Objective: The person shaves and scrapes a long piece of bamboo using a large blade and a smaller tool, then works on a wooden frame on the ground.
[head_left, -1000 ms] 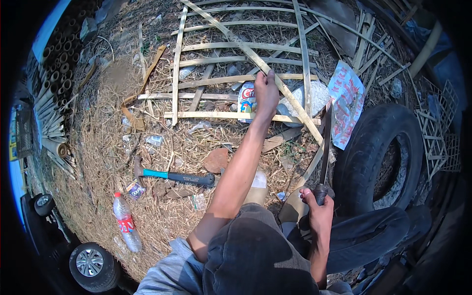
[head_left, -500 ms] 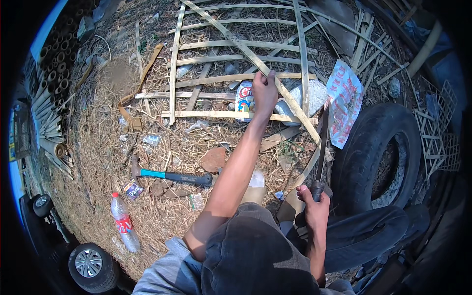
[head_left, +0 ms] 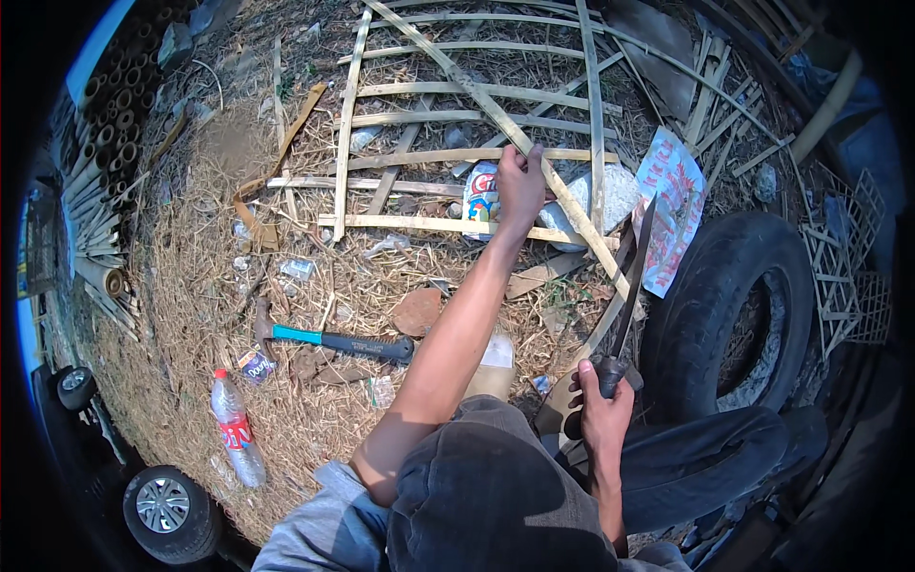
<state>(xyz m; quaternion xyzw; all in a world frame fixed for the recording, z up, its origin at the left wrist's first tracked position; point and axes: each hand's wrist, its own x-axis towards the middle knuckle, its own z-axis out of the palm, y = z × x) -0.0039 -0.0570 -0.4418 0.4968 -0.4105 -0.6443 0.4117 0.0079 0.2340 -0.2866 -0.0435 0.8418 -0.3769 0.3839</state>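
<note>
Lying beside the bamboo lattice (head_left: pixel 457 153): hammer (head_left: pixel 334 340), bottle (head_left: pixel 236 429), tyre (head_left: pixel 729 315).

Left hand (head_left: pixel 520 186) slid down bamboo strip (head_left: pixel 572 214).

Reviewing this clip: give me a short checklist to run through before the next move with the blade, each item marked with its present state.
1. Left hand grips the diagonal bamboo strip: ok.
2. Right hand closed on the long knife handle: ok.
3. Blade apart from left hand: ok.
4. Blade edge direction: cannot tell.
5. Bamboo lattice lying flat on the straw: ok.
6. Hammer away from both hands: ok.
</note>
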